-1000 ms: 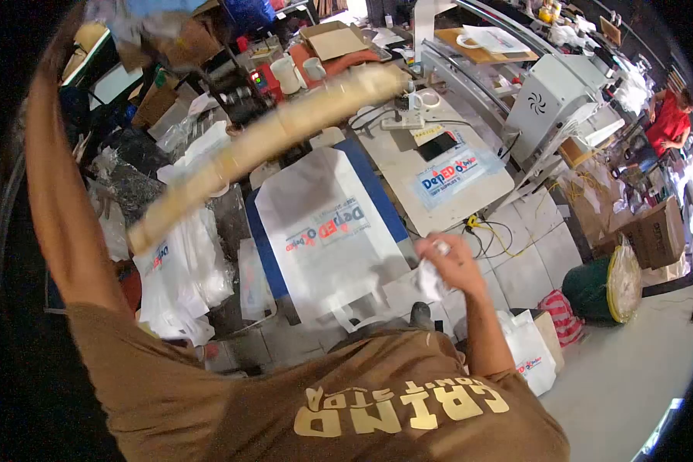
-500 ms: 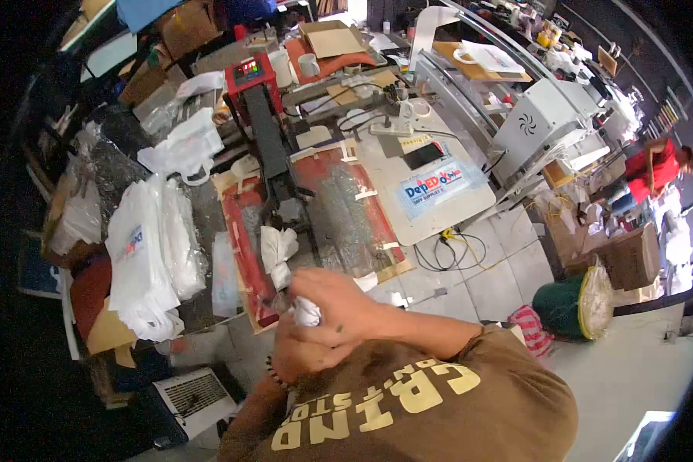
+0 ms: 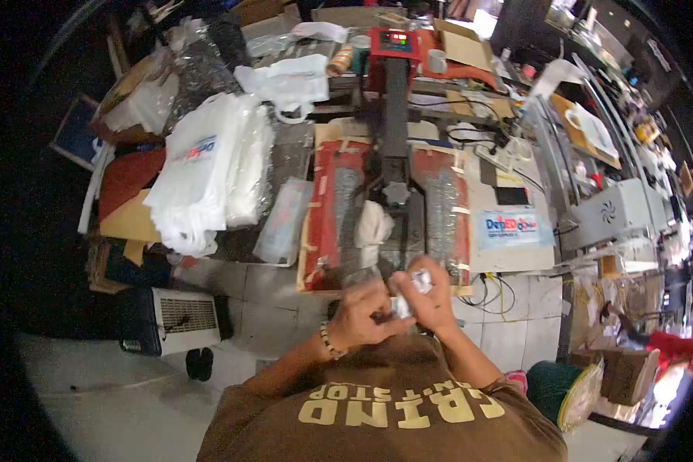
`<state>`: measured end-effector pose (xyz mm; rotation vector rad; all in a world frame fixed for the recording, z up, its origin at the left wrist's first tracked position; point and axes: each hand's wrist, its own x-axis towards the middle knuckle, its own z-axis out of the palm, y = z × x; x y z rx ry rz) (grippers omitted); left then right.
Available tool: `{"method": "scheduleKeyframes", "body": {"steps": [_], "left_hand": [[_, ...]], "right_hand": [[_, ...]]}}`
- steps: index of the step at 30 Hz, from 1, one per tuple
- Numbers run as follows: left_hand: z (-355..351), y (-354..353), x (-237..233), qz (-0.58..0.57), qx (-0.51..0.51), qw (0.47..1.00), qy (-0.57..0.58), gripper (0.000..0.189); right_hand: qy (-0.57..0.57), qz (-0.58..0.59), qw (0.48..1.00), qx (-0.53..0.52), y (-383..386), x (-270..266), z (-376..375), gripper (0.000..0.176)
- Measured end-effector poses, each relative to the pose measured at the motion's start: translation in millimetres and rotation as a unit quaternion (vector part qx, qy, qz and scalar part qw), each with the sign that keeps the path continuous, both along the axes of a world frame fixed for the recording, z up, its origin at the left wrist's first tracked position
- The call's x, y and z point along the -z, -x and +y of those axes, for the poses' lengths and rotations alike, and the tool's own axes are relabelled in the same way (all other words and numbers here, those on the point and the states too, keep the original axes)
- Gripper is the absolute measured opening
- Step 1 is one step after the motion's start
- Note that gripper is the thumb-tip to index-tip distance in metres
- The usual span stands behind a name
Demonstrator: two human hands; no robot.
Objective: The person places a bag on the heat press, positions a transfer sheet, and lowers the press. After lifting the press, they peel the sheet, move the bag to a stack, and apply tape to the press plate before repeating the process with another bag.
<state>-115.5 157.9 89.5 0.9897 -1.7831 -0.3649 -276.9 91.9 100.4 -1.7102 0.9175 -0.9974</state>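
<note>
Working a crumpled white wad in front of the heat press. Right hand fingers clamped on it; left hand fingers curled, grip unclear. Press looks lowered, likely mid-press; next move calls for clear fingers near the wrapped handle.

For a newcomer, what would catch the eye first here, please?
Probably the red box with its lit display, at the back centre. Next, the pile of white bags at the left; then the left hand and right hand, low in the middle, with crumpled white material.
</note>
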Motion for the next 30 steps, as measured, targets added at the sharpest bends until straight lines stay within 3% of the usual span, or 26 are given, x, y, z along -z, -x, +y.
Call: {"method": "scheduleKeyframes", "body": {"steps": [1, 2, 3, 5, 6, 7, 8, 9, 11, 12, 13, 14, 15, 16, 18, 20, 21, 23, 24, 29, 30], "left_hand": [[-0.1, -0.3, -7.1, 0.082, -0.028, 0.995, -0.041, 0.046], [-0.9, 0.1, -17.2, 0.069, -0.026, 0.997, -0.009, 0.064], [-4.3, 0.6, -30.7, 0.067, -0.033, 0.997, -0.007, 0.064], [-5.9, -0.9, -51.6, -0.047, -0.027, 0.998, 0.037, 0.073], [-3.3, -6.3, -58.3, -0.058, -0.030, 0.998, 0.028, 0.072], [-4.7, -16.0, -57.0, -0.058, -0.033, 0.997, 0.030, 0.072], [-7.3, -28.4, -54.1, -0.070, -0.046, 0.996, 0.035, 0.066], [-9.3, -41.1, -54.3, -0.083, -0.059, 0.994, 0.039, 0.061], [-8.4, -67.7, -55.5, -0.073, -0.073, 0.994, 0.022, 0.050], [-11.3, -83.9, -40.5, -0.042, -0.099, 0.994, -0.006, 0.048], [-17.0, -100.9, -28.2, -0.009, -0.126, 0.991, -0.032, 0.047], [-23.3, -118.3, -23.2, 0.030, -0.172, 0.982, -0.068, 0.044], [-28.8, -137.6, -16.4, 0.069, -0.216, 0.968, -0.105, 0.041], [-32.8, -162.3, 2.8, 0.044, -0.256, 0.960, -0.102, 0.042], [-44.1, -217.1, 57.8, 0.016, -0.301, 0.949, -0.092, 0.043], [-44.4, -259.2, 111.3, -0.113, -0.362, 0.914, -0.147, 0.052], [-40.3, -263.6, 116.3, -0.115, -0.366, 0.912, -0.147, 0.052], [-36.6, -271.7, 126.0, -0.246, -0.428, 0.824, -0.279, 0.061], [-39.6, -267.8, 108.7, -0.259, -0.424, 0.776, -0.388, 0.070], [-52.1, -239.4, 103.5, -0.259, -0.443, 0.813, -0.276, 0.064], [-57.8, -232.2, 103.0, -0.210, -0.409, 0.858, -0.226, 0.054]], "right_hand": [[-0.067, -0.019, 0.997, 0.042, -0.8, -1.5, 0.7, 0.025], [-0.066, -0.020, 0.997, 0.033, -3.9, -5.6, 2.4, 0.025], [-0.116, -0.082, 0.989, 0.034, -6.9, -12.8, 6.8, 0.030], [-0.173, -0.139, 0.975, 0.033, -11.2, -30.1, 18.8, 0.036], [-0.307, -0.280, 0.910, -0.014, -13.6, -40.6, 23.1, 0.048], [-0.428, -0.407, 0.805, -0.059, -15.7, -45.2, 25.2, 0.061], [-0.417, -0.428, 0.786, -0.162, -13.0, -30.0, 21.8, 0.084], [-0.415, -0.426, 0.787, -0.165, -19.6, -27.8, 21.2, 0.084], [-0.403, -0.388, 0.805, -0.196, -34.5, -24.5, 20.3, 0.094], [-0.176, -0.109, 0.974, -0.093, -40.5, -0.5, 18.1, 0.103], [-0.364, -0.234, 0.898, -0.075, -54.6, -59.5, 28.2, 0.099], [-0.178, -0.108, 0.972, -0.110, -47.1, -50.1, 20.6, 0.087], [0.018, 0.024, 0.990, -0.138, -34.2, -35.3, 13.6, 0.075], [0.023, 0.023, 0.990, -0.138, -27.9, -27.1, 12.8, 0.075], [0.127, 0.157, 0.971, -0.131, -24.9, -16.3, 12.6, 0.047], [0.140, 0.170, 0.971, -0.097, -31.7, -30.4, 21.2, 0.041], [0.147, 0.188, 0.969, -0.062, -34.5, -34.8, 25.3, 0.036], [0.162, 0.190, 0.967, -0.052, -35.1, -27.0, 26.0, 0.038], [0.148, 0.200, 0.967, -0.055, -35.9, -24.7, 23.4, 0.038], [0.094, 0.210, 0.973, -0.034, -39.0, -22.2, 23.0, 0.040], [0.081, 0.209, 0.974, -0.029, -40.8, -27.3, 23.9, 0.040]]}}
